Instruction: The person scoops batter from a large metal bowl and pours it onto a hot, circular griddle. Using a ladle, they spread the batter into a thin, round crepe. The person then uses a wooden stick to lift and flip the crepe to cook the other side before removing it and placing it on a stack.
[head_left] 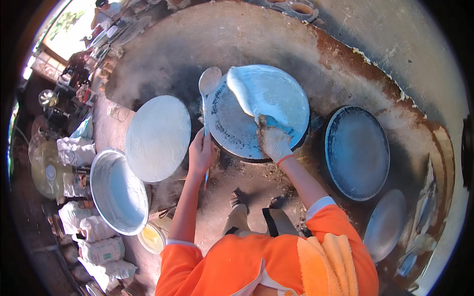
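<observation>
My left hand [200,152] is bare and closed round the long handle of a ladle [210,80], whose round bowl points away from me beside the griddle's left rim. My right hand [274,143], in a pale knitted glove with a red cuff, is closed at the near right part of a round griddle [232,123]. A bluish, flat-looking patch shows by its fingers; what they grip I cannot make out. Over the griddle's far right half lies a thin white sheet [276,89], its left edge gathered into a thick fold reaching toward the glove. Dark bare metal shows left of the fold.
To the left are a pale round covered-looking disc [158,138], a wide metal basin [116,192] and a bucket [152,238]. At right stand a second dark griddle [357,153] and a grey disc [386,226]. White sacks [101,250] line the far left. Another person [106,15] is at the upper left.
</observation>
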A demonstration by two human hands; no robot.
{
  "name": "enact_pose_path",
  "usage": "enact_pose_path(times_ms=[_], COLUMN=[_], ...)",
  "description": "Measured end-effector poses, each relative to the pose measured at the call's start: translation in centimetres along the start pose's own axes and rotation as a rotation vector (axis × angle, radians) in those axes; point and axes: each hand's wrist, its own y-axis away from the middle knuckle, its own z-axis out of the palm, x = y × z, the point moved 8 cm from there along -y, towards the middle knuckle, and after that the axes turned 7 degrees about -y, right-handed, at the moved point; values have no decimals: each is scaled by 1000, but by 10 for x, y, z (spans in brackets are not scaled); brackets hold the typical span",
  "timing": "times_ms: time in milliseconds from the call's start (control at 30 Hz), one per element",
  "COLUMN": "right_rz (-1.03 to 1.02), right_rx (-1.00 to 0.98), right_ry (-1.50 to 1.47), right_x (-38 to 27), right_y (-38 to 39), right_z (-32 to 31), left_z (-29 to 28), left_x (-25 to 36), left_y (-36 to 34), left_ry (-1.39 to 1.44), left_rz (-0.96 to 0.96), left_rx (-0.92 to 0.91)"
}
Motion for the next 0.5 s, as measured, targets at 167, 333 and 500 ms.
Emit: enact_pose_path(times_ms=[167,333,500], right_rz=[-4,-40,-166], right_rx=[147,247,309], right_ry=[51,-46,-129], right_x=[51,8,18], right_y=[11,-13,15], right_z=[-42,-3,2], left_z=[30,53,26], left_x=[-15,8,-16], left_y=[-60,-120,-105], left_ry=[-109,-346,-381], left_rz=[104,278,206], left_rx=[-47,2,-30])
